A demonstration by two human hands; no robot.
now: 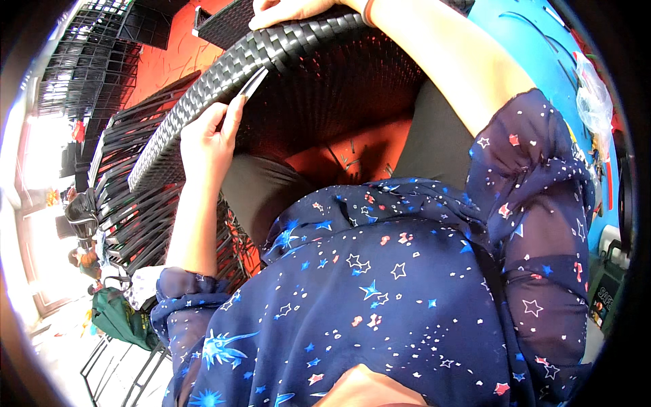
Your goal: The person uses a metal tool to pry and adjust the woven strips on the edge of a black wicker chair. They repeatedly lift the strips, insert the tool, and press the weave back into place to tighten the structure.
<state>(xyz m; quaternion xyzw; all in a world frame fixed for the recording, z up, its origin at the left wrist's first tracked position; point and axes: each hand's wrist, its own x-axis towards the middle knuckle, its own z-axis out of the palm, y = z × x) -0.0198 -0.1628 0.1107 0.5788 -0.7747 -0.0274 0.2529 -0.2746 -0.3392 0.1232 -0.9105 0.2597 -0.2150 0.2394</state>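
A black wicker piece (203,95) with a thick, plaited rim curves across the upper part of the view in front of me. My left hand (211,136) pinches a shiny, flat black plastic strand (253,83) between thumb and fingers, just below the rim. The strand's upper end meets the underside of the weave. At the top edge, my right hand (295,9) rests on the rim with bent fingers, gripping the weave. Part of that hand is cut off by the picture's edge.
Black strip-wound frames (135,169) stand close on the left. The floor is red (339,152), with loose strand scraps. A blue surface (522,41) and a clear plastic bag (594,95) lie at right. A green bag (122,319) is at lower left.
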